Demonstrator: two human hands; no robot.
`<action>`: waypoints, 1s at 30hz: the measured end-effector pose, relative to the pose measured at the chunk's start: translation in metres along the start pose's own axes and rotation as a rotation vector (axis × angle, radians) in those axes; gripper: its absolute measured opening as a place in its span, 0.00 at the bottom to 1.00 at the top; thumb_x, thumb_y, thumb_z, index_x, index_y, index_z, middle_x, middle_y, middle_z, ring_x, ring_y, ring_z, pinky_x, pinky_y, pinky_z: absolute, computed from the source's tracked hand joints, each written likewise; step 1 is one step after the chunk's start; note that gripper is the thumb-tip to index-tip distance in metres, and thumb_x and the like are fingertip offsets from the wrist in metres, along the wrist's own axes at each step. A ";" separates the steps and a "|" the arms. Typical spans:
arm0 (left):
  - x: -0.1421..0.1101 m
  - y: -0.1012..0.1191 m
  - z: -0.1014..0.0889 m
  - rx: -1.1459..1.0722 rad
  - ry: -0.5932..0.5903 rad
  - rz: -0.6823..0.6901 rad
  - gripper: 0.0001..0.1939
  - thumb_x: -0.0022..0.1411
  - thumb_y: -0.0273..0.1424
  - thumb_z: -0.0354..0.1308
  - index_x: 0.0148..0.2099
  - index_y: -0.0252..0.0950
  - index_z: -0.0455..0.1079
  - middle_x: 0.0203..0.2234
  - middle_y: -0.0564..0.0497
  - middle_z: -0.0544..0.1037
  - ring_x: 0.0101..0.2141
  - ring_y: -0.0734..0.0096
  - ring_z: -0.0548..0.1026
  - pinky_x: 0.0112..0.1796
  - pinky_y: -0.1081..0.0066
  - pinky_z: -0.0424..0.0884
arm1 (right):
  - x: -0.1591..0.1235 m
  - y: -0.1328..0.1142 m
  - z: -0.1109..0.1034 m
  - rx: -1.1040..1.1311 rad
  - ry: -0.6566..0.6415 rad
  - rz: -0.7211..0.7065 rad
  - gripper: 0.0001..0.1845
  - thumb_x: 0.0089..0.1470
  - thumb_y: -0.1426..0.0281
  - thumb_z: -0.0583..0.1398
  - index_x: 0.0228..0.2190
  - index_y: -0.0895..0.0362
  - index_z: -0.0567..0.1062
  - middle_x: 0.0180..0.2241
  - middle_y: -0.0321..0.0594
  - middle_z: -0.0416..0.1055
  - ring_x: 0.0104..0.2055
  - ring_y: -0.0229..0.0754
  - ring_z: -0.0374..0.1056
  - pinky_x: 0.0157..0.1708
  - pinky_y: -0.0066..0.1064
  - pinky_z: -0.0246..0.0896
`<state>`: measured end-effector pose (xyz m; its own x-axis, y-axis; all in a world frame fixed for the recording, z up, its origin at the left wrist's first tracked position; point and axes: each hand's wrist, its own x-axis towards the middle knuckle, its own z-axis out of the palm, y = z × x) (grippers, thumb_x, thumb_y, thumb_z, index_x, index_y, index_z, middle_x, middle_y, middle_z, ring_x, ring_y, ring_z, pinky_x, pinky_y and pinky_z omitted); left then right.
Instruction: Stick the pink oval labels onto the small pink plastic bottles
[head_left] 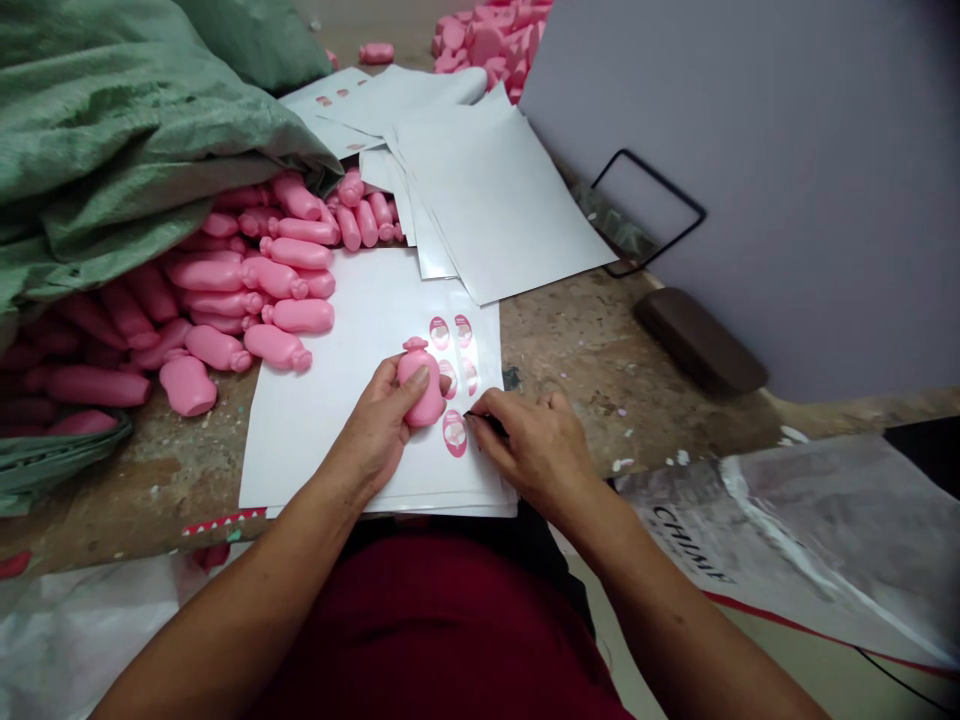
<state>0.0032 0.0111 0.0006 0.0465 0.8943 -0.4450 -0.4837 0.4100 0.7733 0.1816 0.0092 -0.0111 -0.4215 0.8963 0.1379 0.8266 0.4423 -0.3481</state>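
Note:
My left hand [379, 425] is closed around a small pink plastic bottle [421, 383], holding it upright over a white sticker sheet [330, 400]. My right hand [534, 447] rests on the sheet's right edge, its fingers pinched on a thin dark tool [486, 420] whose tip is at a pink oval sticker [454, 433]. Several more pink oval stickers [453, 345] remain on the sheet above it.
A heap of pink bottles [247, 280] spills from a green woven sack [112, 140] at the left. Used white backing sheets [480, 180] lie behind. More pink bottles [491, 35] sit at the far back. A grey board [787, 180] stands right; a plastic bag [810, 540] lies lower right.

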 end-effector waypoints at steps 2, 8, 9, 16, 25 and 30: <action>0.000 0.000 0.000 -0.001 -0.003 0.000 0.14 0.65 0.32 0.59 0.52 0.36 0.66 0.38 0.46 0.80 0.44 0.65 0.78 0.51 0.63 0.68 | 0.000 -0.001 0.000 0.002 -0.008 -0.005 0.10 0.63 0.68 0.55 0.30 0.56 0.73 0.28 0.37 0.79 0.26 0.39 0.66 0.35 0.35 0.42; 0.000 0.001 0.001 -0.012 0.002 -0.020 0.14 0.65 0.32 0.60 0.52 0.36 0.66 0.38 0.47 0.80 0.44 0.65 0.77 0.50 0.64 0.68 | 0.003 -0.004 0.005 0.051 0.030 0.068 0.12 0.60 0.65 0.59 0.26 0.56 0.72 0.25 0.37 0.77 0.24 0.37 0.62 0.36 0.36 0.44; 0.000 0.001 0.001 -0.015 0.007 -0.025 0.14 0.64 0.31 0.60 0.51 0.35 0.67 0.38 0.46 0.80 0.44 0.66 0.77 0.50 0.64 0.68 | 0.004 -0.004 0.005 0.108 0.037 0.102 0.12 0.58 0.65 0.60 0.25 0.55 0.71 0.24 0.36 0.77 0.23 0.37 0.62 0.35 0.36 0.45; -0.001 -0.001 0.000 0.007 0.004 -0.033 0.17 0.61 0.29 0.63 0.52 0.34 0.68 0.39 0.46 0.80 0.45 0.67 0.76 0.52 0.65 0.66 | 0.001 0.005 -0.010 0.944 0.052 0.419 0.18 0.52 0.54 0.64 0.24 0.53 0.67 0.19 0.30 0.64 0.21 0.36 0.57 0.23 0.29 0.49; -0.001 -0.001 0.001 -0.004 0.015 -0.020 0.17 0.59 0.30 0.65 0.50 0.34 0.69 0.40 0.45 0.79 0.45 0.66 0.76 0.52 0.64 0.66 | 0.003 0.005 0.006 0.020 0.022 0.024 0.13 0.62 0.61 0.59 0.29 0.55 0.73 0.27 0.36 0.78 0.25 0.38 0.63 0.36 0.36 0.45; -0.001 0.000 0.000 -0.017 0.027 -0.031 0.14 0.60 0.28 0.63 0.48 0.34 0.69 0.39 0.46 0.79 0.44 0.67 0.76 0.50 0.65 0.68 | 0.005 0.001 0.007 0.235 0.024 0.125 0.16 0.59 0.59 0.60 0.24 0.55 0.71 0.22 0.35 0.74 0.23 0.37 0.61 0.33 0.35 0.47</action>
<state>0.0035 0.0102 0.0014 0.0377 0.8760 -0.4808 -0.4973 0.4337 0.7513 0.1778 0.0145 -0.0174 -0.3104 0.9452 0.1014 0.7610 0.3110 -0.5693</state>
